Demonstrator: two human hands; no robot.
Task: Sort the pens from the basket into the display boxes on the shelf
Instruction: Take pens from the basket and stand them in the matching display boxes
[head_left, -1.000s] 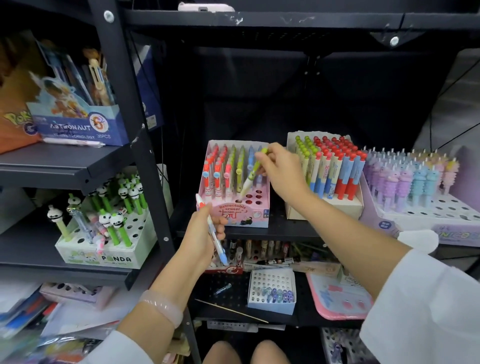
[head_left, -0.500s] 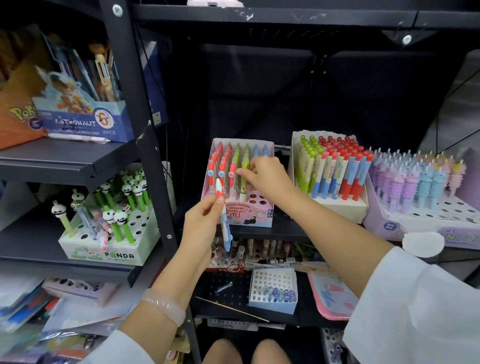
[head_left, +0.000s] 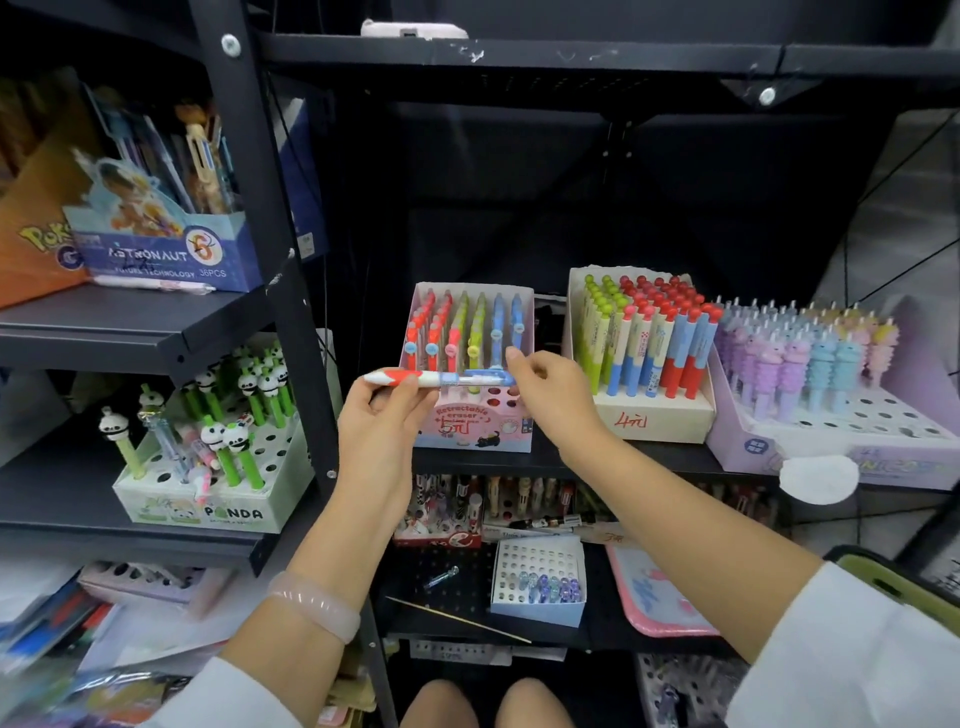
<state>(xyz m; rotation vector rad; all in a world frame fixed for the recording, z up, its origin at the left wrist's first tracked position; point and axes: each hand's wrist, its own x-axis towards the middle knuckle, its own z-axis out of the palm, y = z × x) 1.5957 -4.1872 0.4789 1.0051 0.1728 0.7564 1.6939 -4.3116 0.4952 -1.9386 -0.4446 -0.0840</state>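
Far to the left of both hands, a blue astronaut pen box (head_left: 171, 249) sits on an upper shelf, and below it a white panda pen box (head_left: 208, 499) holds green pens topped with panda heads. The left hand (head_left: 382, 423), with a pale pink bracelet (head_left: 317, 605) on its wrist, pinches the red-and-white end of a pen (head_left: 439, 378) between curled fingers and thumb. The pen lies level, stretched between the two hands. The right hand (head_left: 550, 392) touches the pen's blue end with curled fingertips; whether it truly grips there cannot be told. Just behind both hands and the pen stands a pink retractable eraser display box (head_left: 467, 421), with rows of red, green and blue pens upright in its holes. To the right of the right hand is a cream display box (head_left: 654, 421) packed with green, blue and red pens. Farther right, a lilac display box (head_left: 810, 441) holds pastel character pens.
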